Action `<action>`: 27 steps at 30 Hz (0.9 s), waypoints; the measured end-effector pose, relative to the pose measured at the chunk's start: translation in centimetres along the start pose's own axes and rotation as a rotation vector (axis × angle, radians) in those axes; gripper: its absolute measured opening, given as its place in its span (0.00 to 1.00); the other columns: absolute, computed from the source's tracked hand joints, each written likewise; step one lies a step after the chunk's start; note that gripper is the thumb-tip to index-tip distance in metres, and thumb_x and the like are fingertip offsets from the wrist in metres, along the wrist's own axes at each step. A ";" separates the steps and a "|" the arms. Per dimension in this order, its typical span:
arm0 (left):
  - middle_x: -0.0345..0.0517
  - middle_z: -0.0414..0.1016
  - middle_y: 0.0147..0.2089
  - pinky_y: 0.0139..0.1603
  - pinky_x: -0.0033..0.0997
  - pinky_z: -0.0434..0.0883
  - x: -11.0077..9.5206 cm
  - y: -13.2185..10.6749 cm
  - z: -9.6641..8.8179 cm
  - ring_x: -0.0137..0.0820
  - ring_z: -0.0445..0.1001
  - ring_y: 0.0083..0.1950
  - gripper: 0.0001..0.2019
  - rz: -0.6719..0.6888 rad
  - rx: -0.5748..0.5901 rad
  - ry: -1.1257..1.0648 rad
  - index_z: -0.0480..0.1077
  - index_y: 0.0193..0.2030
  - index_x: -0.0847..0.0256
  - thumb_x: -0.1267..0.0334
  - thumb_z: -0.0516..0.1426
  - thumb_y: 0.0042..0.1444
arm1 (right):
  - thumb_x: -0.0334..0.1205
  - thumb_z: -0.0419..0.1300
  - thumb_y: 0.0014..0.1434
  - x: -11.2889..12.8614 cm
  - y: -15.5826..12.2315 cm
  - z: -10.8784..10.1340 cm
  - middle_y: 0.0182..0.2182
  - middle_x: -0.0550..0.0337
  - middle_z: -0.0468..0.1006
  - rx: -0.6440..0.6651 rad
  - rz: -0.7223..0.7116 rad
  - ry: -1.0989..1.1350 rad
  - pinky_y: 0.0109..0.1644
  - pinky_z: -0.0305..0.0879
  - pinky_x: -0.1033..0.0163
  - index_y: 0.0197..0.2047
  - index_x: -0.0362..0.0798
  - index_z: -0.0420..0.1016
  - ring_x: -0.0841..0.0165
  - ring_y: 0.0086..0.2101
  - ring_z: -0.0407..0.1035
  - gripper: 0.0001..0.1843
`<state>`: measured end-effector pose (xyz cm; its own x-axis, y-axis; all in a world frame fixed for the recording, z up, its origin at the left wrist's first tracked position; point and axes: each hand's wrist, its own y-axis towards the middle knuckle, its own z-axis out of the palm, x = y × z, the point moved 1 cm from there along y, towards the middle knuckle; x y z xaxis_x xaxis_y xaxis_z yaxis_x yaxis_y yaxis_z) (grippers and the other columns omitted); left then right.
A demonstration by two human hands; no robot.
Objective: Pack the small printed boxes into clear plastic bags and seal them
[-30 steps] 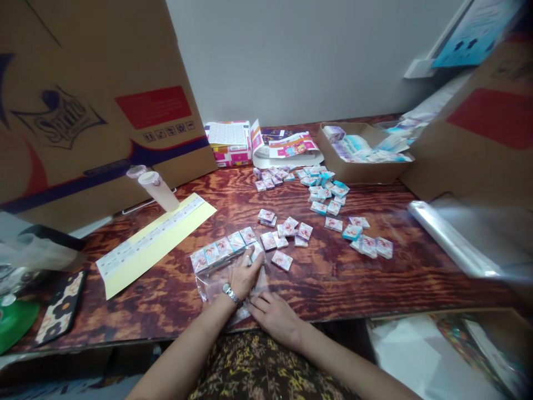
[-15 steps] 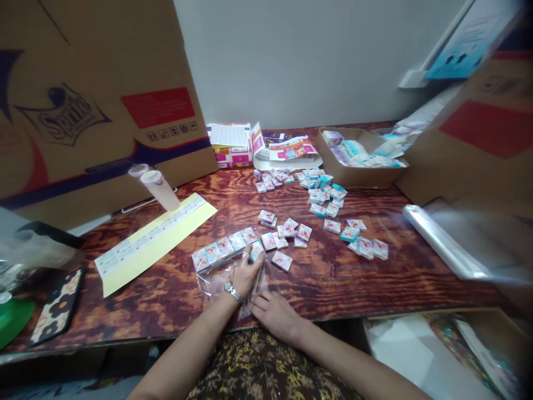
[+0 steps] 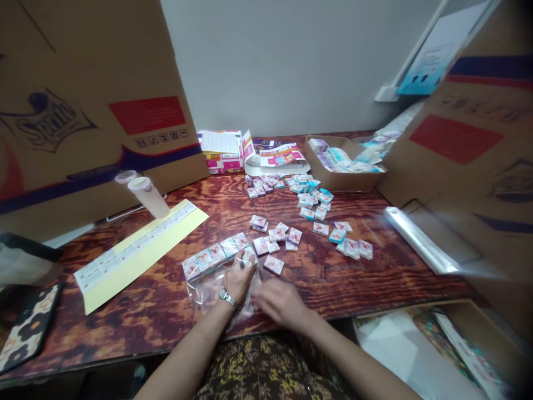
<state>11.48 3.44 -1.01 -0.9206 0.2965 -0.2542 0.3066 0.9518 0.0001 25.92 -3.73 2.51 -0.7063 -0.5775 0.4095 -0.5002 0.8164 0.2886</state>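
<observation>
Site: small packing workspace. A varnished plywood desk [image 3: 333, 283] stands against a plain white wall [image 3: 270, 66], large printed cardboard cartons [image 3: 83, 111] leaning at both sides. Evidence on the desk: many small printed packets [image 3: 320, 229], a cardboard tray [image 3: 328, 180] of more, a roll of clear plastic film [image 3: 416, 239] — packing stock, not household clutter.
</observation>
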 end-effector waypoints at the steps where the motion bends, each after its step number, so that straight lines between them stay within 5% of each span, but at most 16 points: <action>1: 0.52 0.58 0.60 0.31 0.28 0.65 0.1 0.0 0.1 0.34 0.71 0.41 0.20 0.008 -0.005 -0.002 0.59 0.58 0.47 0.54 0.43 0.60 | 0.38 0.47 0.63 -1.2 0.2 -0.8 0.40 0.56 0.73 -0.091 0.118 -0.023 0.46 0.60 0.62 0.47 0.50 0.68 0.68 0.41 0.64 0.13; 3: 0.51 0.57 0.61 0.33 0.28 0.65 0.3 -0.1 0.3 0.36 0.70 0.44 0.19 0.024 -0.025 0.001 0.59 0.58 0.46 0.55 0.44 0.61 | 0.39 0.49 0.61 -3.6 0.4 -1.7 0.43 0.52 0.70 -0.182 0.290 -0.103 0.48 0.60 0.58 0.50 0.48 0.67 0.64 0.44 0.63 0.15; 7: 0.52 0.59 0.60 0.34 0.29 0.65 0.6 -0.3 0.7 0.39 0.69 0.48 0.20 0.055 -0.057 0.028 0.57 0.59 0.46 0.56 0.43 0.61 | 0.41 0.56 0.57 -6.4 1.0 -1.0 0.44 0.51 0.69 -0.071 0.317 -0.200 0.47 0.61 0.58 0.51 0.50 0.67 0.61 0.44 0.63 0.18; 12: 0.52 0.62 0.58 0.31 0.28 0.64 0.7 -0.4 1.0 0.39 0.69 0.47 0.20 0.046 -0.039 0.022 0.56 0.60 0.46 0.58 0.43 0.61 | 0.44 0.49 0.61 -6.0 4.8 0.1 0.41 0.51 0.68 -0.214 0.475 -0.235 0.49 0.59 0.61 0.57 0.48 0.61 0.64 0.42 0.63 0.22; 16: 0.52 0.62 0.57 0.32 0.28 0.64 0.8 -0.3 1.3 0.38 0.69 0.48 0.20 0.040 -0.030 0.023 0.56 0.60 0.46 0.60 0.43 0.61 | 0.45 0.50 0.60 -5.5 8.3 1.1 0.42 0.49 0.67 -0.003 0.554 -0.396 0.43 0.61 0.58 0.56 0.51 0.61 0.60 0.43 0.61 0.21; 22: 0.52 0.59 0.60 0.33 0.28 0.65 1.0 -0.3 1.7 0.38 0.68 0.49 0.21 0.054 -0.023 0.021 0.55 0.60 0.46 0.63 0.43 0.61 | 0.34 0.46 0.61 -5.9 7.9 1.5 0.43 0.50 0.67 0.142 0.355 -0.495 0.47 0.59 0.56 0.59 0.56 0.55 0.61 0.46 0.59 0.23; 27: 0.52 0.58 0.61 0.35 0.29 0.66 1.0 -0.2 1.7 0.40 0.66 0.52 0.21 0.055 -0.017 -0.003 0.56 0.60 0.46 0.63 0.45 0.60 | 0.33 0.51 0.56 -6.9 6.4 -1.4 0.45 0.49 0.64 0.197 0.170 -0.336 0.47 0.60 0.58 0.61 0.50 0.52 0.62 0.44 0.61 0.29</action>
<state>10.90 3.38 -2.91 -0.9018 0.3480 -0.2561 0.3524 0.9354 0.0303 28.25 5.46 2.72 -0.8946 -0.4298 0.1224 -0.4260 0.9029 0.0570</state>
